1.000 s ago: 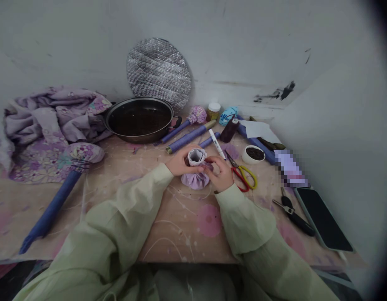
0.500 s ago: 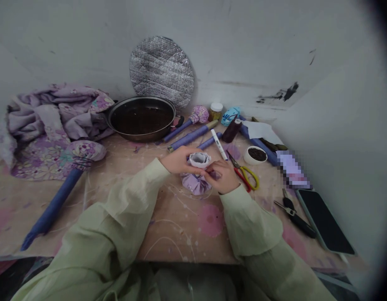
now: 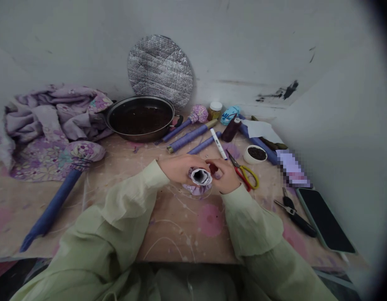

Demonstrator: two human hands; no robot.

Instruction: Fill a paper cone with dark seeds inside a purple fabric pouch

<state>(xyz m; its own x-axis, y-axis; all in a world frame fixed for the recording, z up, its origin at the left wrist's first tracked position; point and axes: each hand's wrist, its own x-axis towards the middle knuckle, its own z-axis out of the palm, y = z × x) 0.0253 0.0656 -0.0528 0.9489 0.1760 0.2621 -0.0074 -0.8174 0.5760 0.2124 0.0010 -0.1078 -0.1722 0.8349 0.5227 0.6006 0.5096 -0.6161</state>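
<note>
My left hand [image 3: 179, 168] is wrapped round a hollow white-rimmed roll [image 3: 200, 177], whose open end tilts towards me. Gathered purple floral cloth [image 3: 198, 190] bunches out beneath the roll, just above the table. Close against the roll's right side is my right hand [image 3: 226, 174], its thumb and fingers curled together; what they pinch is too small to make out. A white marker [image 3: 218, 143] and scissors with red and yellow handles [image 3: 243, 170] lie just beyond and beside the right hand.
A dark pan [image 3: 140, 119] and purple floral cloth [image 3: 36, 125] stand at the back left. A cloth-headed blue stick [image 3: 55, 205] lies left. Behind my hands are blue-wrapped sticks [image 3: 192, 136] and a dark thread spool [image 3: 231, 129]. Pliers [image 3: 295, 217] and a phone [image 3: 327, 221] lie right.
The roll has tipped towards me, so I now look into its hollow end. My left hand has turned with it and come slightly nearer; the right hand stays beside it.
</note>
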